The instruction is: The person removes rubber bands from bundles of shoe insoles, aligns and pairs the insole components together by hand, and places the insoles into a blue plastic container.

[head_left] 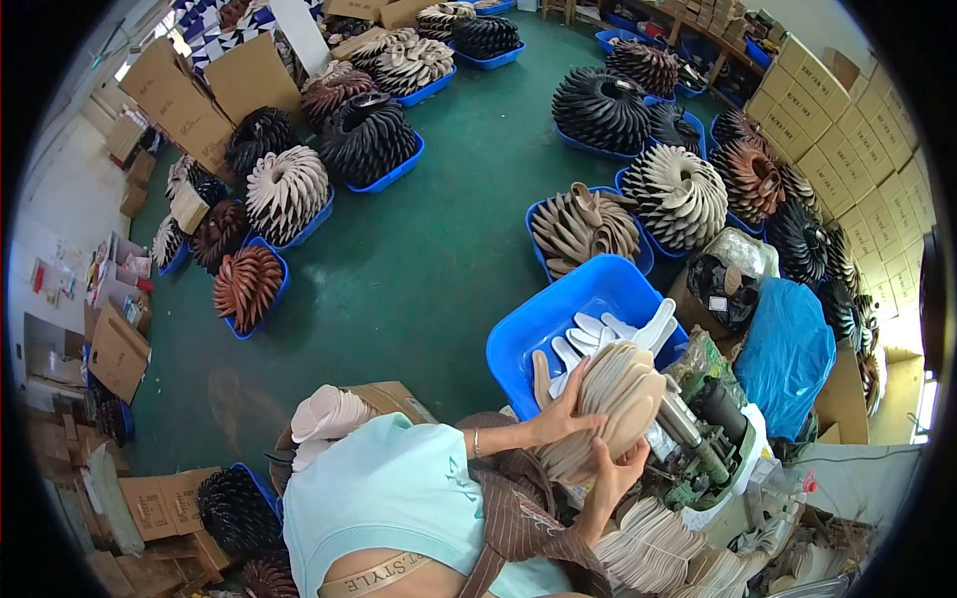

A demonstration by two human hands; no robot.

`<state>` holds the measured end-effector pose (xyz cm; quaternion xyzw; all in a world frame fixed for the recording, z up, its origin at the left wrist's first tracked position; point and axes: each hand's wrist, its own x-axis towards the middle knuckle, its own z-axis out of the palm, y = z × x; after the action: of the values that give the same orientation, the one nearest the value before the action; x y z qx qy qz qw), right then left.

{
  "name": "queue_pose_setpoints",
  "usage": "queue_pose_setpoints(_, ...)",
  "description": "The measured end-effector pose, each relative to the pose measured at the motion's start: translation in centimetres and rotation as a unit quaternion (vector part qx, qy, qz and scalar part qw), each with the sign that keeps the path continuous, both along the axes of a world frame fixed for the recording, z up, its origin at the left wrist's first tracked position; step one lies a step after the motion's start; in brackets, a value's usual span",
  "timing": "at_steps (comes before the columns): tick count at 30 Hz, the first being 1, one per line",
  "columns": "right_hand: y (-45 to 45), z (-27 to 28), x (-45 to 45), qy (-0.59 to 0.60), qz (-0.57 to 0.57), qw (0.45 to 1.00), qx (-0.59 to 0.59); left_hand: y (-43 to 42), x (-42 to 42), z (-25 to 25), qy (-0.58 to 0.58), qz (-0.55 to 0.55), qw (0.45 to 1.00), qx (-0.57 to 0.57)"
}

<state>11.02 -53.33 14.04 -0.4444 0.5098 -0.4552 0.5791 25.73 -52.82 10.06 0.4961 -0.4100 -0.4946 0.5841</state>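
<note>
Beige insoles (pixel 623 399), a thick stack, and my fingers had them gripped! Left hand (pixel 568 417) clasped the left side, right hand (pixel 620 470) the lower edge. Just beside, a blue tub (pixel 513 334) held white pieces (pixel 655 327) and a tan one (pixel 541 379). Rightward sat a machine (pixel 710 463), then a blue bag (pixel 786 354). Farther out, coiled bundles (pixel 369 140) crowded the green floor (pixel 419 279).

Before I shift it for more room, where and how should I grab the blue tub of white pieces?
I'd grip the blue tub by its raised left rim, coming from the left: green floor lies alongside there, whereas crumpled plastic crowds the right.
</note>
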Motion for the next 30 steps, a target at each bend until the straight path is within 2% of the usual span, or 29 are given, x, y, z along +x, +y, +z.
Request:
queue_pose_setpoints(2, 0.0, 0.2, -0.2, -0.012, -0.007, 1.0, 0.01, 0.1, -0.2, 0.2, -0.022, 0.002, 1.0, -0.008)
queue_pose_setpoints(4, 0.0, 0.5, -0.2, -0.013, -0.04, 0.999, -0.01, -0.1, -0.4, 0.4, 0.064, 0.012, 0.998, -0.008)
queue_pose_setpoints(8, 0.3, 0.5, -0.5, -0.05, -0.082, 0.995, 0.0, -0.1, -0.5, -0.2, 0.083, 0.035, 0.996, -0.015)
queue_pose_setpoints(10, 0.6, -0.4, -1.3, -0.074, -0.081, 0.994, 0.008, -0.2, -0.1, -0.5, 0.169, -0.022, 0.984, 0.059)
queue_pose_setpoints(12, 1.0, -0.9, -2.1, -0.095, -0.071, 0.993, 0.017, -0.3, 0.3, 0.2, 0.197, -0.039, 0.976, 0.086)
queue_pose_setpoints(15, 2.1, -1.3, -3.2, -0.167, -0.168, 0.971, 0.011, -0.1, 0.7, 1.0, 0.253, -0.002, 0.965, 0.076)
queue_pose_setpoints(18, 4.1, -4.3, -5.1, -0.1, -0.201, 0.974, 0.01, -0.2, 2.2, 0.6, 0.285, 0.007, 0.956, 0.072)
queue_pose_setpoints(19, 4.6, -7.0, -6.0, -0.059, -0.207, 0.976, 0.034, -0.2, 2.6, 0.3, 0.292, 0.001, 0.955, 0.058)
queue_pose_setpoints(20, 4.3, -9.2, -6.2, -0.056, -0.207, 0.976, 0.037, -0.3, 3.0, 0.2, 0.294, 0.002, 0.954, 0.061)
queue_pose_setpoints(22, 2.9, -12.1, -6.7, 0.029, -0.174, 0.98, 0.093, -0.1, 3.6, 0.0, 0.328, -0.038, 0.938, 0.102)
queue_pose_setpoints(24, -0.8, -10.7, -6.1, -0.001, -0.153, 0.986, 0.073, 0.3, 3.6, 0.7, 0.335, -0.024, 0.934, 0.12)
queue_pose_setpoints(26, -3.0, -7.8, -5.5, -0.098, -0.154, 0.983, 0.033, 0.6, 3.6, 1.0, 0.373, -0.041, 0.919, 0.121)
queue_pose_setpoints(29, -0.5, -7.3, -5.2, -0.084, -0.138, 0.985, 0.065, 1.4, 3.5, 0.4, 0.437, -0.044, 0.887, 0.142)
queue_pose_setpoints(30, 0.9, -7.7, -4.8, -0.055, -0.142, 0.98, 0.126, 1.8, 3.5, -0.8, 0.443, -0.053, 0.882, 0.154)
